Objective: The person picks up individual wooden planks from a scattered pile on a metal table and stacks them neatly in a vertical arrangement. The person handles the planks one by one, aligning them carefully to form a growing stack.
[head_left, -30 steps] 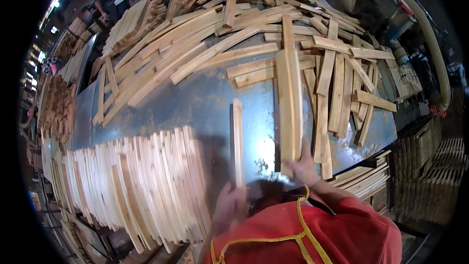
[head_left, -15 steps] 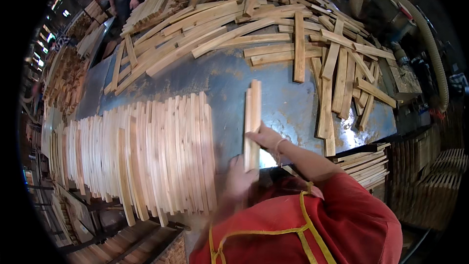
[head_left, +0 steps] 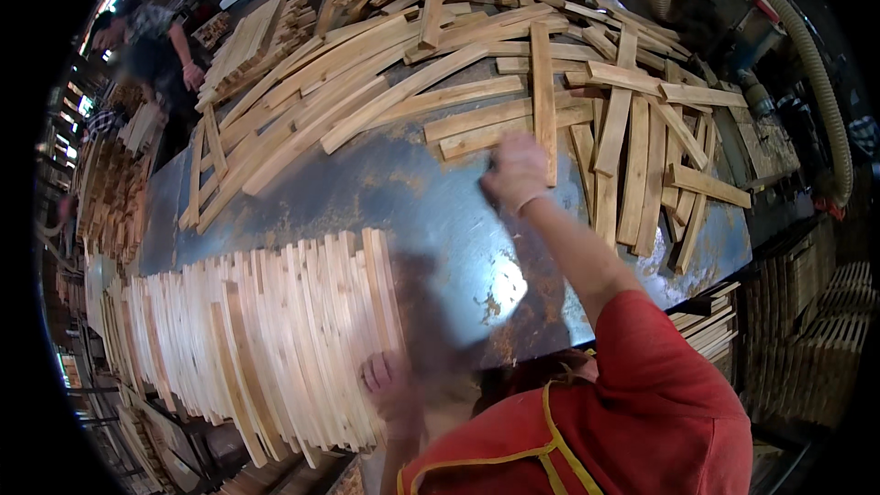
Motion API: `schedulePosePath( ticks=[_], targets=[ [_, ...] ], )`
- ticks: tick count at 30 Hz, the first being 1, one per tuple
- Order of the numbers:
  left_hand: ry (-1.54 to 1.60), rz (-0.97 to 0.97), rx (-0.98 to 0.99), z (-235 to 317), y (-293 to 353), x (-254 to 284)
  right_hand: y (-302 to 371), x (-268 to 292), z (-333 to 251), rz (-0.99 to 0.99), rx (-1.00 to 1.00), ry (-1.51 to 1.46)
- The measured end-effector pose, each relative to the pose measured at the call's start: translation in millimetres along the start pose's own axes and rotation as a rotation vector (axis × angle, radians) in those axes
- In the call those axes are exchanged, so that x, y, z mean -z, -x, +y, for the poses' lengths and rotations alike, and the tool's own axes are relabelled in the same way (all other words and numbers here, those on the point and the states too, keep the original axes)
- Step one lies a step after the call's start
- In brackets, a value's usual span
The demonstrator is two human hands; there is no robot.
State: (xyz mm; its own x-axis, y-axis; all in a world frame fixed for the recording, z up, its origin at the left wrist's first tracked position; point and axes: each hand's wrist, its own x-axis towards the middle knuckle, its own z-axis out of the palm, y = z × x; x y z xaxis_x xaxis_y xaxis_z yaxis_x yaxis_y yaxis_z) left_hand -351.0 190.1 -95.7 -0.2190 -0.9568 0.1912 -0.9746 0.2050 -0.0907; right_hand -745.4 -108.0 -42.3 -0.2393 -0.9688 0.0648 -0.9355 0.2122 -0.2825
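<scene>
My left hand (head_left: 390,387) is at the near right edge of a row of pale wooden strips (head_left: 293,330), its bent fingers over the lower ends of the outermost strips (head_left: 381,289). The strips lie side by side, long ends pointing away from me. Farther out, my right hand (head_left: 519,172) is stretched over the metal tabletop (head_left: 431,220), close to a wooden plank (head_left: 543,92) that lies crosswise on other planks (head_left: 486,133). Motion smears its fingers, and whether they touch wood cannot be made out.
A loose heap of planks (head_left: 367,64) covers the far side of the table, with more crossed planks (head_left: 632,147) at right. A co-worker (head_left: 156,46) stands at far left. A ribbed hose (head_left: 816,92) hangs at right; stacked strips (head_left: 710,325) sit below the table edge.
The pair of strips held between both hands now lies at the row's right end. My left hand moved left with it; my right hand let go and reached away toward the heap.
</scene>
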Motion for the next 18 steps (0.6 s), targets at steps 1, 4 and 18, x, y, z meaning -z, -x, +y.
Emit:
schedulePosePath(
  ticks=[1,4,18],
  targets=[
    [-0.014,0.025,-0.015,4,-11,-4,-12,-5,50,0.171,-0.063,0.020],
    [0.097,-0.130,0.066,30,-35,20,-9,-19,91,0.166,-0.162,-0.101],
    [0.346,-0.572,0.056,162,-135,14,-60,9,247,0.302,-0.450,0.056]
  ],
)
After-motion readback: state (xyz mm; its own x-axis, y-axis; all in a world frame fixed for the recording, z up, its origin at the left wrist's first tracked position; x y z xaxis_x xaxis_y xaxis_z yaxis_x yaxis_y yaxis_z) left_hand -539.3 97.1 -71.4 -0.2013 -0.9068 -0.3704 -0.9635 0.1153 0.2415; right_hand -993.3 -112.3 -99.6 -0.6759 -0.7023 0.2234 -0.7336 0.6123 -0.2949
